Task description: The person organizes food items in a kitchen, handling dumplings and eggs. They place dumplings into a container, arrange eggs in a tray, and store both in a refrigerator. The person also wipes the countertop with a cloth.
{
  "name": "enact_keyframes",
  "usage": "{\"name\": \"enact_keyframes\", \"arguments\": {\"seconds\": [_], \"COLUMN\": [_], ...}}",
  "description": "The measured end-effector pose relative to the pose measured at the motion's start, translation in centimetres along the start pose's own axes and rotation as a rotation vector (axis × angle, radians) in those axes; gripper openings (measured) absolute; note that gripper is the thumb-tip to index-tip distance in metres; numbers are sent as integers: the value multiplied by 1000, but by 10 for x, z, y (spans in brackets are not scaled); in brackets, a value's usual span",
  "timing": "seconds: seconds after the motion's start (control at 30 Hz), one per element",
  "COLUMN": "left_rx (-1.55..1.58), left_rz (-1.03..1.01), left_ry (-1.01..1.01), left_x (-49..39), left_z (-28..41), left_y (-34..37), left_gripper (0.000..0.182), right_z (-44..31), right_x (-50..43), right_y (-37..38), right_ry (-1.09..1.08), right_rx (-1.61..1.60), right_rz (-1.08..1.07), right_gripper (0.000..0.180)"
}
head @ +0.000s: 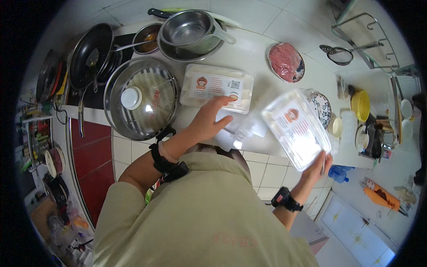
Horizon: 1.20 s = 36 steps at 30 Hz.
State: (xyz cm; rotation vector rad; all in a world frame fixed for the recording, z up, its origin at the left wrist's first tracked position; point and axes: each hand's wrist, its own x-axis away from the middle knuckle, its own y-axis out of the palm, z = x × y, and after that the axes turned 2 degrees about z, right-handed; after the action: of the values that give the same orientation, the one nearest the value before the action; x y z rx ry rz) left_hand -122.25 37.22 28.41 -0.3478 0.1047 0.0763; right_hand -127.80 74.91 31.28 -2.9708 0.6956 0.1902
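Note:
My right hand grips one corner of a white plastic food container with a printed label, held tilted near the counter's front edge. A similar labelled container lies flat on the counter. Over its near edge is my left hand, thumb and index finger apart; whether the fingertips touch the lid cannot be told. Crumpled clear plastic film lies between the two containers. To the left of the flat container stands a wide pan with a glass lid and white knob.
Steel bowls and a strainer basket are stacked at the back, beside a black-handled knife. A frying pan stands at the left. Film-wrapped minced meat sits back right, near a speckled plate and a small cream bowl.

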Motion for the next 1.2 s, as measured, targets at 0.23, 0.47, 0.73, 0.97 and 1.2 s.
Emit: {"name": "enact_keyframes", "arguments": {"seconds": [0.23, 0.47, 0.73, 0.97, 1.2], "left_rx": [624, 520, -713, -198, -601], "left_rz": [368, 521, 391, -251, -525], "left_ry": [-435, -498, 31, 129, 175], "left_x": [-9, -4, 0, -10, -48], "left_z": [-55, -73, -26, 27, 19], "left_y": [-24, -69, -74, 24, 98], "left_gripper": [48, 48, 48, 44, 38], "right_z": [1, 45, 71, 112, 131], "right_x": [-22, 25, 90, 118, 114], "right_y": [162, 235, 125, 70, 43], "right_ry": [92, 188, -336, -618, -762], "right_rx": [-91, 54, 857, 1046, 944], "right_rz": [-283, -623, -790, -1044, -976], "right_gripper": [7, 16, 61, 61, 45]}}
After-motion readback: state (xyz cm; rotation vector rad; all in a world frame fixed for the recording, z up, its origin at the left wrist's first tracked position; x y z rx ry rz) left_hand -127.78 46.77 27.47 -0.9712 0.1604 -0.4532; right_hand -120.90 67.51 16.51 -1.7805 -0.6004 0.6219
